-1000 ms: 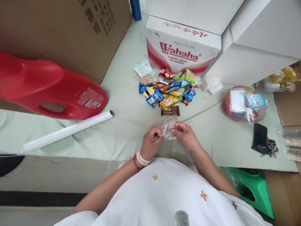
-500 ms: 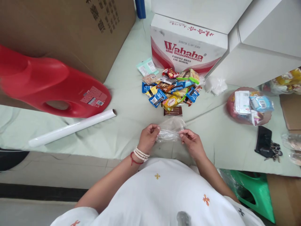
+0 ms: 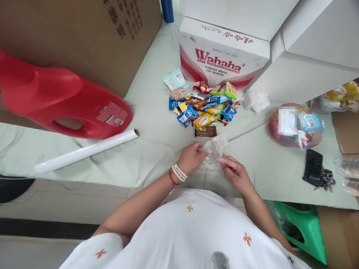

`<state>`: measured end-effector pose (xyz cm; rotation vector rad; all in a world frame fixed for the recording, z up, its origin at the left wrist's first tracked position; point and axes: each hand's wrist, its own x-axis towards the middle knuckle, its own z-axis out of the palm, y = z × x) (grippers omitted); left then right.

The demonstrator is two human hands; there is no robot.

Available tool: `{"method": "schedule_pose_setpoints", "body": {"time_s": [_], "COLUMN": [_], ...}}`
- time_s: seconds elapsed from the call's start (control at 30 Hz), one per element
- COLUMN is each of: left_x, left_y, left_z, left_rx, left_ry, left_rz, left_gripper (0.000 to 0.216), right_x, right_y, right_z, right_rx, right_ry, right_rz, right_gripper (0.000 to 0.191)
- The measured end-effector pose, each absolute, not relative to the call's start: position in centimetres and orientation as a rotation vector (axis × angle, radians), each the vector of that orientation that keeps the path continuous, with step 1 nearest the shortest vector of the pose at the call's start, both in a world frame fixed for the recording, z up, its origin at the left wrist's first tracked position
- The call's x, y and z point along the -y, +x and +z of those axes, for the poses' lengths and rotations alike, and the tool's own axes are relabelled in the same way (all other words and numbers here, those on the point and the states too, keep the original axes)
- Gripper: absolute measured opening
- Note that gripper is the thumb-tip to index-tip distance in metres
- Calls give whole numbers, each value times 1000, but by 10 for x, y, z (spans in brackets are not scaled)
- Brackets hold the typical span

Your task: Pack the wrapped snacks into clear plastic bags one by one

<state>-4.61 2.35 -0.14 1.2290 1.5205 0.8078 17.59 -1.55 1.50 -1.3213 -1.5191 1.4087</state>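
Observation:
A crumpled clear plastic bag (image 3: 214, 151) hangs between my two hands near the front edge of the table. My left hand (image 3: 193, 156), with white beads and a red cord at the wrist, pinches the bag's left side. On the other side, my right hand (image 3: 235, 172) has its thumb and fingertips closed on the bag's lower right edge. Just beyond the bag lies a brown wrapped snack (image 3: 206, 131). Behind that is a heap of small packaged snacks (image 3: 204, 119) in blue, yellow, red and green wrappers.
A Wahaha water carton (image 3: 221, 56) stands behind the heap. To the left are a red jug (image 3: 70, 101) and a white tube (image 3: 89, 149). Crumpled clear plastic (image 3: 257, 101), a filled bowl (image 3: 314, 140), a black case (image 3: 312, 166) and keys (image 3: 327, 179) lie at right.
My left hand has moved right, toward my right hand. The bag, stretched wide between them before, is now bunched up and narrower. My right hand has shifted slightly right.

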Motion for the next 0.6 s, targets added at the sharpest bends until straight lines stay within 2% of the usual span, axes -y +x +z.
{"method": "schedule_pose_setpoints", "body": {"time_s": [0.03, 0.1, 0.23, 0.33, 0.47, 0.53, 0.6], "left_x": [-28, -35, -33, -26, -15, -8, -2], "left_y": [-43, -39, -35, -35, -39, -39, -37], "left_z": [-4, -11, -24, -26, -23, -20, -18], "left_rx": [-1474, -1394, -1391, -1404, -1432, -1417, -1358], "left_ry": [1150, 926, 659, 654, 870, 1067, 1147], "left_rz": [817, 893, 1001, 983, 911, 820, 737], "left_gripper": [38, 40, 41, 37, 22, 27, 42], "right_x": [17, 21, 33, 38, 35, 32, 31], "right_y": [178, 184, 198, 204, 204, 203, 201], "right_z": [15, 12, -2, -9, -8, -7, -6], "right_rx": [1475, 1320, 1158, 1202, 1217, 1232, 1249], "right_ry": [-1355, -1470, -1692, -1798, -1813, -1792, -1773], "right_rz": [1408, 1417, 1486, 1442, 1377, 1391, 1418], "right_gripper": [24, 24, 34, 40, 38, 36, 35]}}
